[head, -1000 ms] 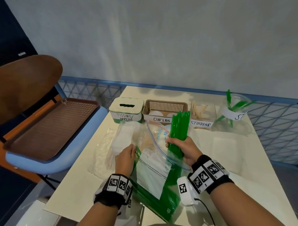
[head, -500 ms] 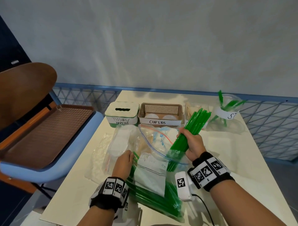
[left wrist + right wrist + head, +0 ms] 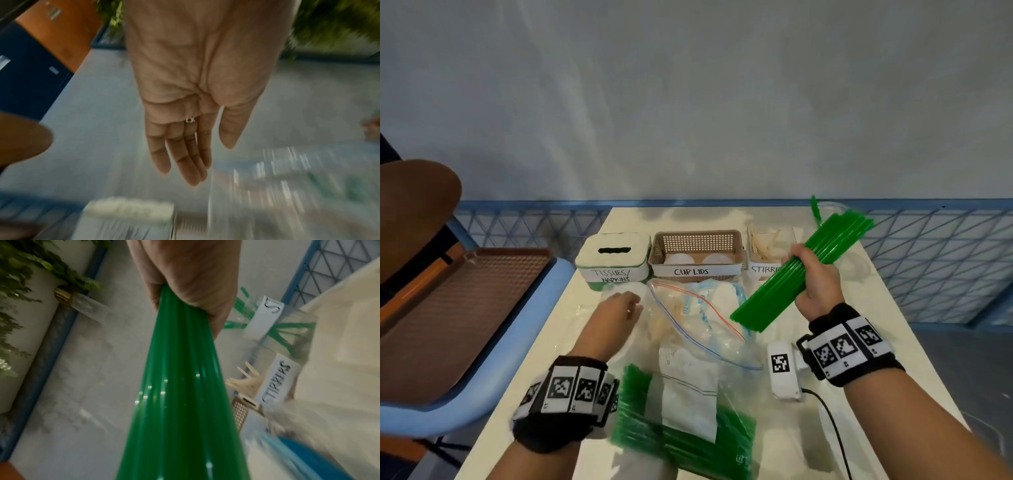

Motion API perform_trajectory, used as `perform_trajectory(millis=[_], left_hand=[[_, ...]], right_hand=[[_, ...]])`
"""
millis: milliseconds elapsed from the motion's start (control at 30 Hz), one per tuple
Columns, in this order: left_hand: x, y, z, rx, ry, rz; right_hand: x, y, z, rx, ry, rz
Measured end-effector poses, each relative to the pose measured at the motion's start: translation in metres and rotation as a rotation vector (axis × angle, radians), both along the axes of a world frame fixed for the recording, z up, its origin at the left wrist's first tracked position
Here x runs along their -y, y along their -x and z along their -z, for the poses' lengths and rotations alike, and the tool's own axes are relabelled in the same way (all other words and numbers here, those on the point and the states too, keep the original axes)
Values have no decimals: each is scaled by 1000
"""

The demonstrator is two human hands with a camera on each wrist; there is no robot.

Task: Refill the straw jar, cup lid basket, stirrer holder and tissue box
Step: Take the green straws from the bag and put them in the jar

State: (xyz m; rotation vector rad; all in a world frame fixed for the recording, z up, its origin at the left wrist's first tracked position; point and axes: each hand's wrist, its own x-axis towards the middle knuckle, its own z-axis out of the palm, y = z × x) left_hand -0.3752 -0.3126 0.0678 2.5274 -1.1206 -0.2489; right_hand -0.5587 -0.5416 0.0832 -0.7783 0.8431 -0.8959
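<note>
My right hand (image 3: 813,274) grips a bundle of green straws (image 3: 804,270) (image 3: 174,394), lifted clear of the bags and tilted toward the far right. Behind it stands the clear straw jar (image 3: 828,209) (image 3: 287,331) with a few green straws inside. My left hand (image 3: 616,311) (image 3: 185,142) hovers flat, fingers straight and holding nothing, over the clear bags (image 3: 688,318). Along the far edge stand the tissue box (image 3: 613,260), the cup lid basket (image 3: 697,253) and the stirrer holder (image 3: 767,250) (image 3: 273,382). A bag of more green straws (image 3: 681,435) lies near me.
A blue chair with a brown perforated tray (image 3: 448,322) stands left of the table (image 3: 876,315). A blue mesh railing (image 3: 935,260) runs behind and to the right. A white wrist device with a cable (image 3: 784,373) hangs by my right forearm.
My right hand pulled the straw bundle out of the bag and carried it up and right toward the jar. My left hand let go of the bag and moved forward, open.
</note>
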Motion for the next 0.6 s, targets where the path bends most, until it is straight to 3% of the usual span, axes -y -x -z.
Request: perform_trajectory(millis=[200,300,400,600], left_hand=[[80,-9,-127,120,290,131],[138,4,-156,62,348,209],[199,22,-147,24,300,309],[294,74,-69,-12,127,510]], right_hand=[[44,19,-41,32,178,185],[70,29,-52,-4,256,307],[96,38,-59,-105,322,424],[150,42,-59,-165,398,562]])
